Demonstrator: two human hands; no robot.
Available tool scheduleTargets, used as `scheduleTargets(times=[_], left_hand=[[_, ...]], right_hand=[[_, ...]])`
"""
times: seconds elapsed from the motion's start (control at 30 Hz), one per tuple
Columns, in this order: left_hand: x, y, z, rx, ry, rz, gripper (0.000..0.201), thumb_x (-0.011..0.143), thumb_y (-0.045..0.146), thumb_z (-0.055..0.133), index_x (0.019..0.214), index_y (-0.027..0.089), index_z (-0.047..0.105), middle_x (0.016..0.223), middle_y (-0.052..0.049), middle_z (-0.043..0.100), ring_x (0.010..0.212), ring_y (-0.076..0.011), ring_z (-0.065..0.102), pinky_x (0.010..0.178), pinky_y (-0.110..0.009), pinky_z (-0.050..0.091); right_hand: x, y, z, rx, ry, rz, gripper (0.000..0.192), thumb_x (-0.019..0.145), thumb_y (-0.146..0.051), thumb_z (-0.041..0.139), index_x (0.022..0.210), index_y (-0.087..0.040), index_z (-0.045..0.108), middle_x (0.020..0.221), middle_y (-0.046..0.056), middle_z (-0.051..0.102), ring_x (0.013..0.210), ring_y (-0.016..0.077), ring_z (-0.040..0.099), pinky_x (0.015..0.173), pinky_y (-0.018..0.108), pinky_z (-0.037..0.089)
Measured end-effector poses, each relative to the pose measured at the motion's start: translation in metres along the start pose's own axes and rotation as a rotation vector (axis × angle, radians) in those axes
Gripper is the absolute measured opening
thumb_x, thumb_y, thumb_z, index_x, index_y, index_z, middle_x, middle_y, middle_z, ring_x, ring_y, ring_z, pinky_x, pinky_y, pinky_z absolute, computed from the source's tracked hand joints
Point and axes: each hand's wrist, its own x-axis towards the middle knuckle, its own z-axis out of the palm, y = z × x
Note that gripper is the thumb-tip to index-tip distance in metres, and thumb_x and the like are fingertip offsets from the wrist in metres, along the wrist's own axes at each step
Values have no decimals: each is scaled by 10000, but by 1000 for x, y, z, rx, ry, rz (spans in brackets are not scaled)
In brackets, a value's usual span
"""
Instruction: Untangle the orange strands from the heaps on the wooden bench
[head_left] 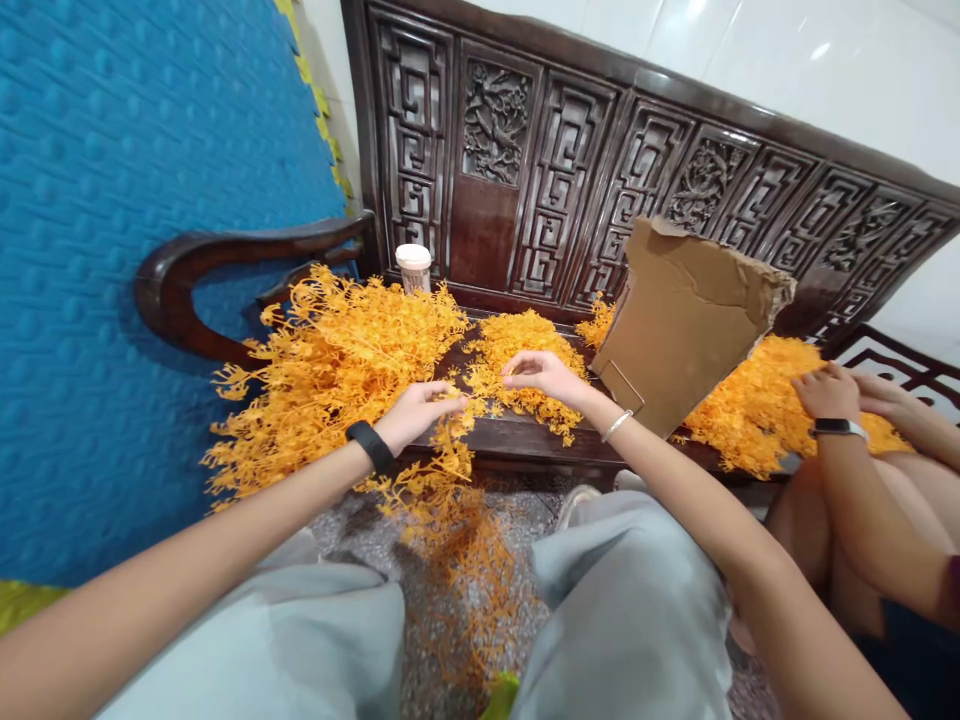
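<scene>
We note a dark carved wooden bench (525, 440) against a white tiled wall, heaped with orange plastic sprigs (330, 360). The left hand (416, 412) pinches a sprig at the bench's front edge. The right hand (544, 375), fingers curled, rests on a smaller pile (525, 345). A co-worker's hand (829, 392) presses another heap beside a cardboard sheet (686, 320).

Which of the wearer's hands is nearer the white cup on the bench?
Left. The left hand lies below the white cup, by the big sprig pile; the right hand is farther to its right.
</scene>
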Motion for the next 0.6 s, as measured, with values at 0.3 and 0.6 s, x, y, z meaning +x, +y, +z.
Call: scheduleTargets(times=[0.3,0.6], left_hand=[[15,0,2,-74,-28,-166,317,571,437,666,474,165,536,493,13,505,536,-119,454,570,-261,328],[3,3,18,-177,-283,-257,282,641,386,663,604,181,473,449,82,347,378,-60,318,424,-223,302]], right_hand=[[2,12,-5,-279,-94,-40,82,690,-172,622,745,-122,588,650,-10,595,604,80,534,620,217,426],[-6,15,-10,-481,161,-42,45,656,-92,557,652,-123,524,603,-23,529,552,71,467,558,200,368]])
